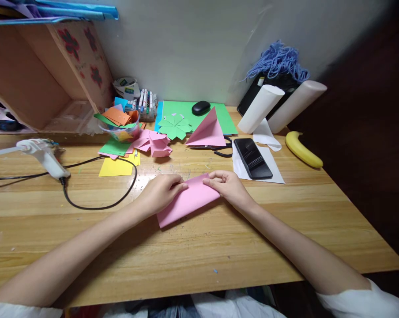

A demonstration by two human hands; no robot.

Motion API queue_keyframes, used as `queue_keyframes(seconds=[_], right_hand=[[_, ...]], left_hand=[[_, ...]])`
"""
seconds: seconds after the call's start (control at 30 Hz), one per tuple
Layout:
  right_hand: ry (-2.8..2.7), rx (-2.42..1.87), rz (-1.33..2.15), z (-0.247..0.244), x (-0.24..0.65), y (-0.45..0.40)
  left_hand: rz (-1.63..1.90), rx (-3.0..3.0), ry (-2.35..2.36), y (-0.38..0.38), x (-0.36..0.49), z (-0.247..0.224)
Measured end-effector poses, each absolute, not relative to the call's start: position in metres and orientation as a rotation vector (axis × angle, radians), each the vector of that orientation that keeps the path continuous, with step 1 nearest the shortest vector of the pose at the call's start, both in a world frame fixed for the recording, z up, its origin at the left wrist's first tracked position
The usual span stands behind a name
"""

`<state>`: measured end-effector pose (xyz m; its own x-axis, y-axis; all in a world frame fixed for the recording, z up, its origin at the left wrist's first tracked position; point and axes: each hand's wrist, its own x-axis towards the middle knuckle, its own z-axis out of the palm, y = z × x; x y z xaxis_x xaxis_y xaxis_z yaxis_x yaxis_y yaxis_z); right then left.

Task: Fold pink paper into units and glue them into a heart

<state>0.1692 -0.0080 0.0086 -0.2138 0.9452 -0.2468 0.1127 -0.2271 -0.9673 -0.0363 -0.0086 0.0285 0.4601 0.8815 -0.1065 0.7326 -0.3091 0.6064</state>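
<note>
Two hands, left (163, 191) and right (231, 187), pinch the pink sheet (190, 199) at frame centre, fingers closed on its edges, above the tabletop (252, 247); a phone (252, 159) lies right of centre.

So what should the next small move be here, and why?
Probably steady the pink paper with the left hand and run the right hand along its near edge: that edge looks folded, while both hands hold the paper farther up.
</note>
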Motion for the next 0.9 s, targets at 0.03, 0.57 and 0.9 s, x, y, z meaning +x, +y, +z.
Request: queue_keyframes(seconds=[0.03,0.57,0.9], right_hand=[[-1.312,-1.330,1.519,0.009,0.170,-0.007],[-1.153,-1.147,1.810,0.006,0.147,-0.029],[-1.123,-1.236,1.733,0.007,0.149,-0.022]], left_hand=[[0.341,2.125,1.345,-0.009,-0.036,0.028],[0.826,1.980,1.496,-0.032,-0.017,0.014],[0.929,1.757,1.436,-0.025,-0.015,0.011]])
